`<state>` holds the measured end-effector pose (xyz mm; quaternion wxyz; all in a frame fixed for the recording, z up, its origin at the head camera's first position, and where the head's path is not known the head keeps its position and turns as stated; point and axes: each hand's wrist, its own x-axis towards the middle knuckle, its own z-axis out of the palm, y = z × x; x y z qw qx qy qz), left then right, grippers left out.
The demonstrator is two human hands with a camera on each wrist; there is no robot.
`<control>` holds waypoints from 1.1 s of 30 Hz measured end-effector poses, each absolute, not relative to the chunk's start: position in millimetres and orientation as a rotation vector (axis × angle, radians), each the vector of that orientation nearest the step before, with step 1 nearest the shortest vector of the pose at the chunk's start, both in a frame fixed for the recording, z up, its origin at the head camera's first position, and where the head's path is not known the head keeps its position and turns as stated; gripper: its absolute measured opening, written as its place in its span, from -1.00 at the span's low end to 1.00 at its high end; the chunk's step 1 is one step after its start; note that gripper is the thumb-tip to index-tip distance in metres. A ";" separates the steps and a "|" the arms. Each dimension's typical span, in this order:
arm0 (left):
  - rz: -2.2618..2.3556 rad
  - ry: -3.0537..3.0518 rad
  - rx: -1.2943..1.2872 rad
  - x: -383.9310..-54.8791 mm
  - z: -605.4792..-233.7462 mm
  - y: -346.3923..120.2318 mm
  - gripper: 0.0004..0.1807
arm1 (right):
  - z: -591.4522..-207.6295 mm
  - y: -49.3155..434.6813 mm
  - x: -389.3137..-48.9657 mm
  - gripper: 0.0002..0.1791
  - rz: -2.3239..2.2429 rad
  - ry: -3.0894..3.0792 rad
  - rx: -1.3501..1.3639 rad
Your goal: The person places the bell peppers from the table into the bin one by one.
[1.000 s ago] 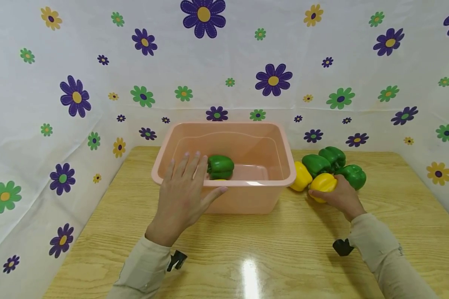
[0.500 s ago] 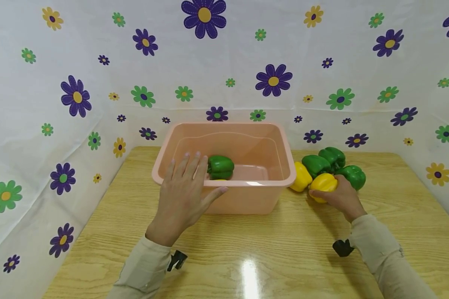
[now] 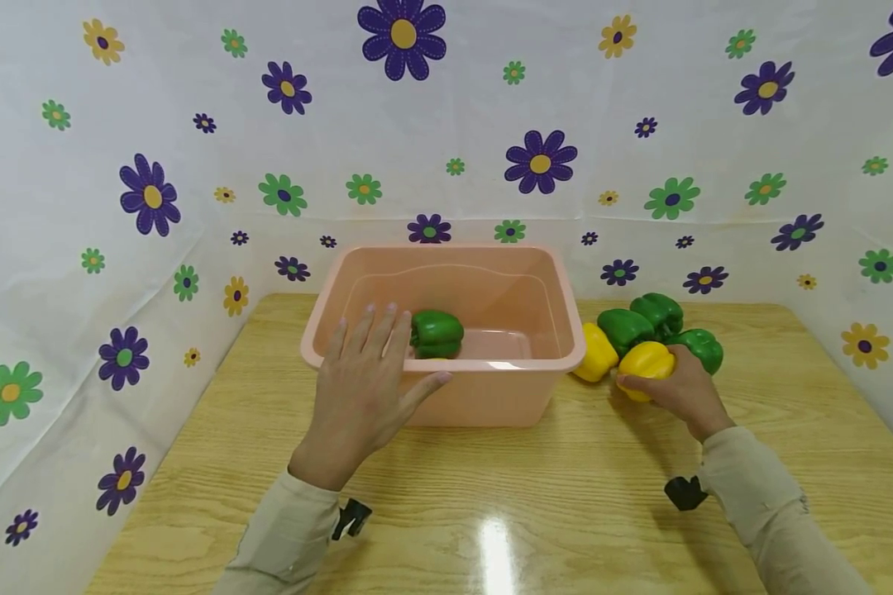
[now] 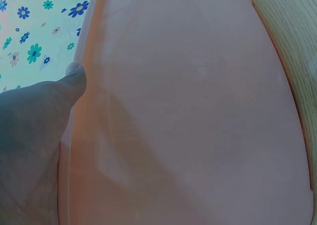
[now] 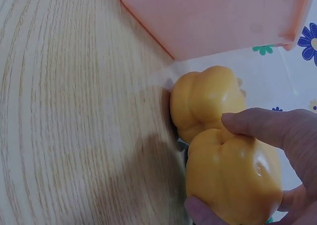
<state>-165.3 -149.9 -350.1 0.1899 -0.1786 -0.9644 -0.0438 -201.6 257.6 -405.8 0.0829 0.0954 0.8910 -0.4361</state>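
Hands (image 3: pixel 690 392): gripped yellow pepper (image 3: pixel 646 361) slightly rightward

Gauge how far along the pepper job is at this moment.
Apparently done: a green pepper lies in the pink tub, with a sliver of yellow showing by its near rim. In hand: the right hand grips a yellow pepper, while the left hand is at that rim. Probably left: another yellow pepper and three green peppers on the table.

In pink bin (image 3: pixel 484 398): 1 green pepper (image 3: pixel 437 334) | left hand (image 3: pixel 360 397): over bin's near rim | right of bin: 3 green peppers (image 3: pixel 623 330); 2 yellow peppers (image 3: pixel 646 360), 1 gripped by right hand (image 3: pixel 686 387)
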 end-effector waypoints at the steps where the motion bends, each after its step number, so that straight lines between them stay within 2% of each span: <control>1: -0.125 -2.714 -0.501 -165.4 -350.3 -150.0 0.01 | -404.9 257.6 -201.1 0.15 -1.309 2.659 0.281; 24: -0.150 -2.692 -0.515 -165.5 -351.5 -151.1 0.00 | -384.5 262.7 -199.6 0.21 -1.292 2.710 0.277; 33: -0.148 -2.689 -0.518 -166.0 -351.1 -151.5 0.00 | -375.9 263.6 -198.8 0.16 -1.327 2.753 0.248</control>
